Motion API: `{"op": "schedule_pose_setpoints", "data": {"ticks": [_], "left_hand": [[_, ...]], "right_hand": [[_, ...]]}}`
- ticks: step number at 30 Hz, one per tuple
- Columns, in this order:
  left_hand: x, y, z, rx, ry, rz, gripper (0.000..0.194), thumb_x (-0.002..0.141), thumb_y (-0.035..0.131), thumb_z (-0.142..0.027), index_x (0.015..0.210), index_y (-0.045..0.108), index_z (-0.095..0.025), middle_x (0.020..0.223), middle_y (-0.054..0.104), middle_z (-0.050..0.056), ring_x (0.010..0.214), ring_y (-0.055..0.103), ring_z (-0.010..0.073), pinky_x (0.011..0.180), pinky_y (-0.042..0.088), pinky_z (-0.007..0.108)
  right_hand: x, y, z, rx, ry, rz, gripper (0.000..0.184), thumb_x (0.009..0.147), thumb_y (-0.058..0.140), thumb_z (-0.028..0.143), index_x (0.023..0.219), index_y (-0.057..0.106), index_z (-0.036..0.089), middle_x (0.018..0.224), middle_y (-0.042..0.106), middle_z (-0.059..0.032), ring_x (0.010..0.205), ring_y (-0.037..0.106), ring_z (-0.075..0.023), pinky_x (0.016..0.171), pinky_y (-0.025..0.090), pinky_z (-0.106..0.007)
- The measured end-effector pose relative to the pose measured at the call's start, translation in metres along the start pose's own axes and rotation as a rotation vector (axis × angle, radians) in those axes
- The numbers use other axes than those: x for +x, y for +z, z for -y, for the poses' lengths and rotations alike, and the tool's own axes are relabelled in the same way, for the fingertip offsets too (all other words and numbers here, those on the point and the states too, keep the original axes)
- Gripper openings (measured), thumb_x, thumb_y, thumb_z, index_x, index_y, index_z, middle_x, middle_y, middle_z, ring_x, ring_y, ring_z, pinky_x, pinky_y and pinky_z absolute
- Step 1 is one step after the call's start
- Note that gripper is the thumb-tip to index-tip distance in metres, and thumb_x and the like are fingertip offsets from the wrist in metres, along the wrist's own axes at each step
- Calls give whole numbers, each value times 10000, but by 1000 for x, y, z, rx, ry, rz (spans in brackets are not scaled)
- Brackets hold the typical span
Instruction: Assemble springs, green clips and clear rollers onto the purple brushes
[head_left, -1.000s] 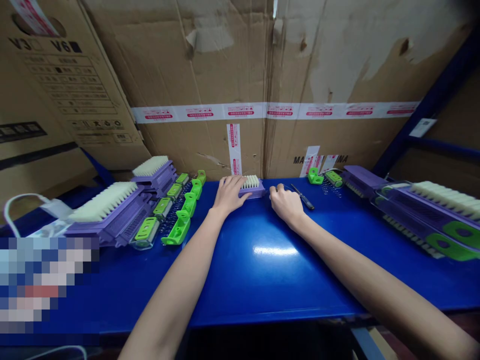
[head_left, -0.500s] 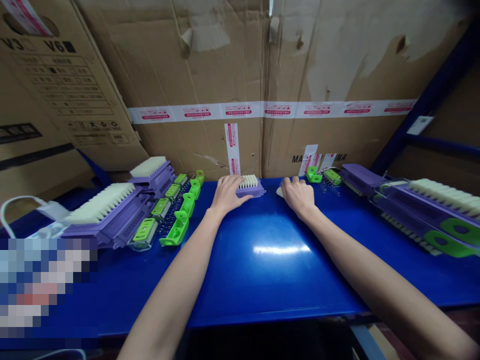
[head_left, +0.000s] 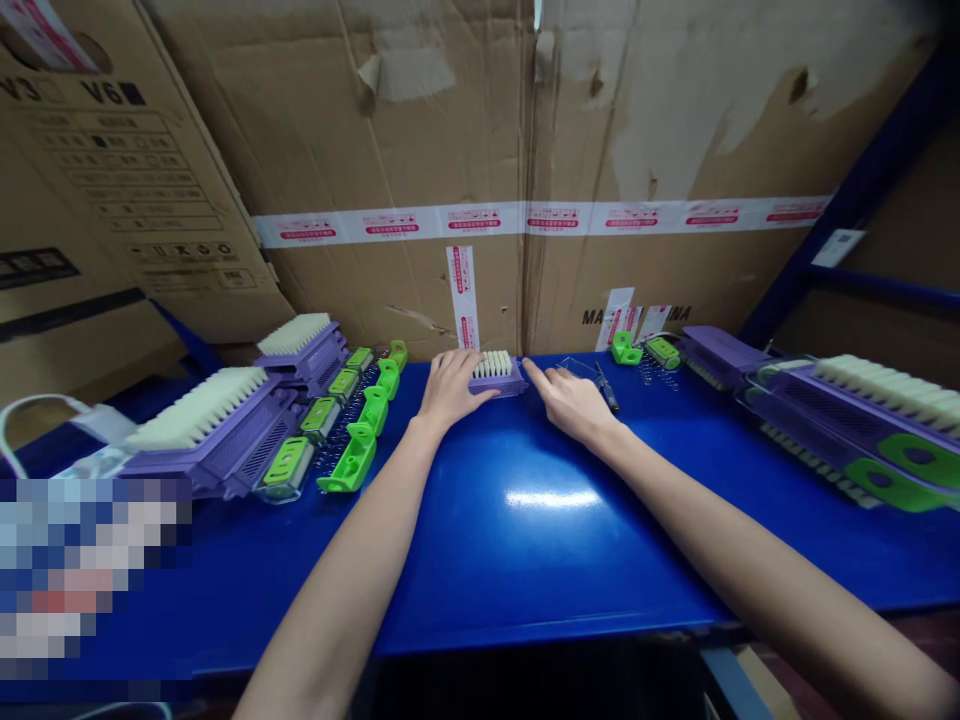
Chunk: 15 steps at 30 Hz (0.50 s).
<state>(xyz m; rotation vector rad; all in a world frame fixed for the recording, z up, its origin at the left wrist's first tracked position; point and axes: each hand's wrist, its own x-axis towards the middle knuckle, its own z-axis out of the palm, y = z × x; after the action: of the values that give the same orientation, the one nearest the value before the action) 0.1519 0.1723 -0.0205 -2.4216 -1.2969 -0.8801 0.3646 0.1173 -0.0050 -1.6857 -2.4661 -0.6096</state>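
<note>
My left hand [head_left: 448, 388] is wrapped over the left part of a small purple brush [head_left: 499, 380] with white bristles facing up, thumb along its near side. At the brush's right end, the stretched index finger of my right hand [head_left: 574, 402] reaches its edge; its other fingers are bent and partly hidden. Just behind the right hand lies a thin clear piece [head_left: 574, 364], too faint to name. A slim dark tool [head_left: 607, 390] rests to the right of that hand.
On the left stand purple brushes [head_left: 217, 420], green-topped clear parts [head_left: 319, 418], springs and bright green brackets [head_left: 356, 455]. More purple brushes [head_left: 847, 400] lie at the right, near a green bracket [head_left: 625, 348]. Cardboard [head_left: 390, 150] walls the back of the blue table [head_left: 540, 560].
My right hand has moved left to the brush's end and stretched its index finger. The pale piece at its fingertips has been let go, and the dark tool shows now. My left hand stays put.
</note>
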Motion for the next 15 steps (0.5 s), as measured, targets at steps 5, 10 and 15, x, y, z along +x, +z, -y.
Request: {"op": "schedule_pose_setpoints", "data": {"ticks": [5,10,15], "left_hand": [[0,1,1,-3,11,-6,545,727,713,-466,1171,553,-192,1204,603,91,1141,513,264,979,362,401],[-1,3,0,57,-78,-17,583,712,710,-508,1204,582,-224,1307,485,141,1218,429,332,996,361,486],[-1,10,4,-29,-219,-31,608,719,732,-410,1259,542,-207,1323,369,158,1238,404,349,987,413,490]], "right_hand": [[0,4,9,55,-11,50,561,891,358,109,1446,295,161,963,682,-135,925,629,-250,663,472,-286],[2,10,5,346,138,6,422,932,449,342,1329,480,202,954,705,-116,834,667,-235,685,482,-303],[6,20,2,696,72,-85,391,870,535,176,1259,539,134,868,711,-64,794,653,-161,758,472,-249]]}}
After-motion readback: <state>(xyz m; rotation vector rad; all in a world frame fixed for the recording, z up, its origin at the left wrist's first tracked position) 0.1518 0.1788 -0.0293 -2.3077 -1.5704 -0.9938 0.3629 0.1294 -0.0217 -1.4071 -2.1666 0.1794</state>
